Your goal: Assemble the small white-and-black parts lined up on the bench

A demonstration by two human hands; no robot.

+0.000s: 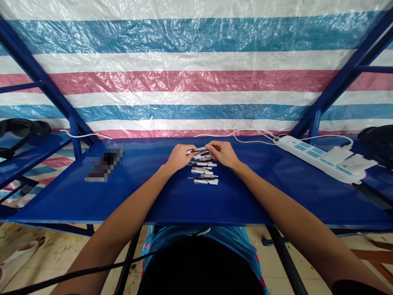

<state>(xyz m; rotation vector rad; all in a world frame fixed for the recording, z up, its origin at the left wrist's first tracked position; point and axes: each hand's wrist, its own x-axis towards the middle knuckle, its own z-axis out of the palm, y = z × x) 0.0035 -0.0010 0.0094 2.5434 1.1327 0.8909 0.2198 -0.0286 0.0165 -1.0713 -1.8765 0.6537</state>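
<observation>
My left hand [180, 156] and my right hand [224, 153] meet over the middle of the blue table. Between their closed fingertips is a slim pen [200, 149], held crosswise with one end at each hand. Its details are partly covered by the fingers. Just below lies a column of white and grey pen parts [205, 170], with several white barrels and thin dark-tipped pieces laid sideways. The nearest white barrel [206, 182] lies closest to me. Some parts at the top of the column sit right under my hands.
A white power strip [319, 157] with plugged-in adapters stands on the right, its white cable [242, 141] running along the back. A pixelated flat object [105, 166] lies on the left. Blue metal posts [331, 88] flank the table [245, 205]; a striped tarp [196, 82] hangs behind.
</observation>
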